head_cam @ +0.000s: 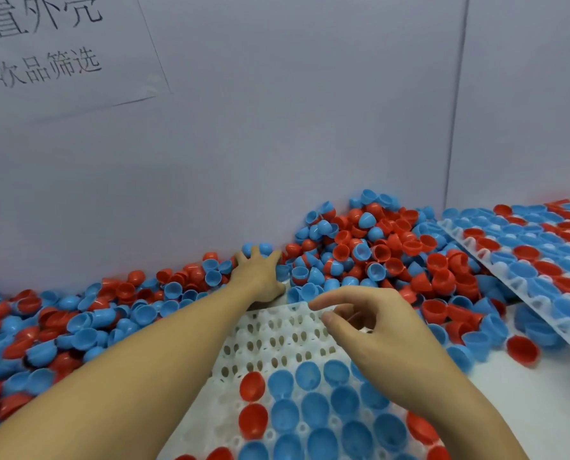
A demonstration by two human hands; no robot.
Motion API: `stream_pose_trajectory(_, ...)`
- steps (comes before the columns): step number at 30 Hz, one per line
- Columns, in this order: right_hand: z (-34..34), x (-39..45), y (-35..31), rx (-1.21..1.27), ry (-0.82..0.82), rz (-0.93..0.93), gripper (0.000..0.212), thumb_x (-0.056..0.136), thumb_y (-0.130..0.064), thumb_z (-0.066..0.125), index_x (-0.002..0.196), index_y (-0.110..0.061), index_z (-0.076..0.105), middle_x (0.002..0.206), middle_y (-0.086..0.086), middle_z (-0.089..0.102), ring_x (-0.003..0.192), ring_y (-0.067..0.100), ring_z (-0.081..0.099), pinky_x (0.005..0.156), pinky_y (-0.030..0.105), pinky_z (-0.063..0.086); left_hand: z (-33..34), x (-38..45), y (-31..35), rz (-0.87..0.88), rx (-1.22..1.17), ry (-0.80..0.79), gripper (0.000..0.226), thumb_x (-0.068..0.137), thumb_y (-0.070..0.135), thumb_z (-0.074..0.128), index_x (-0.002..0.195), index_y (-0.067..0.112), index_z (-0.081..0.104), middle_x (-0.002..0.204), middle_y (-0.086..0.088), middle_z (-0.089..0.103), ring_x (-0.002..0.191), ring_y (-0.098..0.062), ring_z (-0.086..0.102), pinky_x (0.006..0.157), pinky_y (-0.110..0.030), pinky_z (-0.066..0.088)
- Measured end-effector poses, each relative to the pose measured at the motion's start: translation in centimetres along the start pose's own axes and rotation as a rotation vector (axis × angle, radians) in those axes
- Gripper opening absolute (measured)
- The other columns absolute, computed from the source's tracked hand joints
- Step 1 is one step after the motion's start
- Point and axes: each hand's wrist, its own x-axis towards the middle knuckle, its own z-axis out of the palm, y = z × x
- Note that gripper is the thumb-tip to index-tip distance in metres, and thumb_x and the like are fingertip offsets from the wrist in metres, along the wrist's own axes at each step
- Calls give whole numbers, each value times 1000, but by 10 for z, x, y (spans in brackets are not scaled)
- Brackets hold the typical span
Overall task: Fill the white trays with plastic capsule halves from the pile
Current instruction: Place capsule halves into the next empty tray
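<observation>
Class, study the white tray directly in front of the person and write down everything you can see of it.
The white tray looks like moulded plastic, a grid of round pockets with small holes between them. It lies flat, its far edge against the pile. Near pockets hold blue and red capsule halves, domes up; far rows stand empty. The right hand hovers over it, fingers loosely curled, holding nothing visible. The left hand reaches into the pile just beyond its far corner.

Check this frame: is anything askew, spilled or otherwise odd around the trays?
The filled white plastic tray on the right lies tilted, its far end propped on the pile of red and blue plastic capsule halves. One loose red capsule half lies on the bare table beside it. Otherwise nothing stands out.
</observation>
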Motion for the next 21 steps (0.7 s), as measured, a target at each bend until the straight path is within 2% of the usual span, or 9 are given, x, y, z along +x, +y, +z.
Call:
stream_pose_trajectory(3, 1, 1, 0, 11, -1, 10, 21, 94, -18, 64, 90, -36, 74, 69, -12, 64, 58, -1, 55, 54, 12, 46, 2, -4, -6, -46, 13, -73, 63, 101, 42, 44, 158, 33, 19, 165, -18, 9, 149, -50, 5, 116, -58, 27)
stream_pose_trajectory(4, 2, 1, 0, 15, -3, 14, 21, 94, -18, 64, 91, -35, 74, 67, -14, 63, 57, -2, 55, 54, 11, 46, 2, -5, -7, -39, 12, -71, 59, 102, 38, 44, 157, 32, 23, 164, -19, 12, 148, -49, 10, 115, -57, 29)
stream_pose_trajectory(7, 3, 1, 0, 18, -5, 14, 20, 94, -18, 64, 91, -35, 75, 66, -13, 63, 57, -2, 56, 55, 10, 45, 3, -9, -13, 4, -16, 88, 39, 101, 23, 48, 140, 26, 44, 149, -17, 32, 130, -42, 40, 100, -48, 46)
stream_pose_trajectory(9, 3, 1, 0, 16, -1, 11, 20, 94, -19, 65, 91, -36, 75, 69, -13, 64, 59, -2, 57, 56, 9, 46, 3, -9, -18, 16, -139, 215, 28, 101, 15, 47, 128, 21, 51, 135, -15, 44, 111, -34, 52, 86, -39, 48)
stream_pose_trajectory(11, 3, 2, 1, 14, 3, 13, 20, 94, -19, 64, 91, -36, 74, 70, -12, 65, 60, -2, 58, 56, 9, 46, -1, -7, -21, 6, -328, 289, 25, 99, 10, 49, 122, 16, 57, 125, -14, 54, 96, -27, 54, 77, -33, 42)
stream_pose_trajectory(13, 3, 2, 1, 14, -1, 18, 20, 94, -20, 64, 92, -37, 74, 70, -12, 65, 60, -2, 58, 56, 10, 46, -8, -5, -23, -64, -559, 348, 25, 98, 6, 50, 118, 14, 62, 115, -11, 64, 86, -21, 57, 71, -28, 43)
stream_pose_trajectory(17, 4, 1, 2, 11, -3, 16, 20, 94, -20, 65, 92, -37, 74, 72, -8, 66, 62, -1, 60, 57, 10, 47, -21, -10, -29, -252, -1136, 353, 35, 104, 7, 39, 121, 21, 66, 93, -3, 65, 63, -12, 58, 44, -20, 46)
stream_pose_trajectory(20, 4, 1, 2, -1, -1, 14, 20, 93, -21, 65, 92, -38, 74, 72, -7, 66, 62, -2, 60, 58, 9, 47, -33, -21, -38, -334, -1553, 262, 38, 103, 6, 36, 113, 24, 67, 108, -11, 64, 70, -17, 59, 52, -25, 50)
stream_pose_trajectory(21, 4, 2, 1, 2, -1, 17, 20, 94, -21, 65, 92, -39, 74, 73, -7, 66, 63, -2, 60, 58, 9, 47, -38, -28, -41, -349, -1679, 230, 38, 103, 5, 35, 112, 24, 67, 108, -14, 64, 68, -18, 58, 50, -25, 49)
